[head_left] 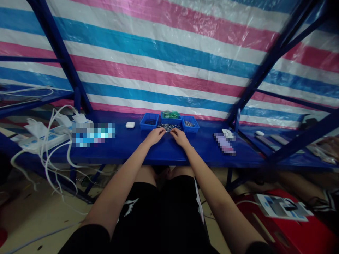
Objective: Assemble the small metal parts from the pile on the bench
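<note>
My left hand (156, 135) and my right hand (179, 136) are close together at the near edge of a loose pile of thin metal pieces (170, 126), which look like screws or pins. The fingers of both hands are curled together at the pile; what lies between them is too small to make out. Around the pile stand three small blue bins. The left bin (143, 126) holds dark small parts, the middle bin (171, 120) green plastic-wrapped items, and the right bin (194, 129) silvery small parts.
A white earphone case (130, 125) lies left on the blue table (127, 151). Further left are a power strip (47, 141) with tangled white cables and a blurred-out device (92, 134). A blurred-out phone-like item (225, 144) lies right. Blue metal posts (57, 46) frame the table.
</note>
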Available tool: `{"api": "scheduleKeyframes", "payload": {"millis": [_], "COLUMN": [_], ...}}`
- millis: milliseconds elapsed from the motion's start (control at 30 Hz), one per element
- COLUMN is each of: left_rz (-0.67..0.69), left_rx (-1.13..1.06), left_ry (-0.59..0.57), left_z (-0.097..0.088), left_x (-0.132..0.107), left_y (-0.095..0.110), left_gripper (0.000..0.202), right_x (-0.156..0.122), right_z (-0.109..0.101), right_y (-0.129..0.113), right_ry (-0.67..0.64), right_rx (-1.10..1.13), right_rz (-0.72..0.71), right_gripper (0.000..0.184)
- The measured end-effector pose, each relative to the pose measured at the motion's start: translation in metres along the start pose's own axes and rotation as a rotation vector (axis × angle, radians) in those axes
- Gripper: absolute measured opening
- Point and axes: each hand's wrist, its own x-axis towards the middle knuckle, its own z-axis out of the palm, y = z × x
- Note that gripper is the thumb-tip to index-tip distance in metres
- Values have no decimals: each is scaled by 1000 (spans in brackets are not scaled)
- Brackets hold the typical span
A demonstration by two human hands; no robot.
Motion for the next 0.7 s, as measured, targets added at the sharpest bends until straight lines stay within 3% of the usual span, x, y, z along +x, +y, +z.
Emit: {"api": "scheduleKeyframes", "payload": {"millis": [700], "left_rz": [-26], "left_rx": [-21], "left_ry": [-5], "left_z": [2], "left_x": [1], "left_y": [-2], "left_gripper": [26], "right_x": [0], "right_z": [-1], "right_y": [0], "right_ry": [-15], "right_rx": [-53], "right_rz": [-11], "right_gripper": [19]}}
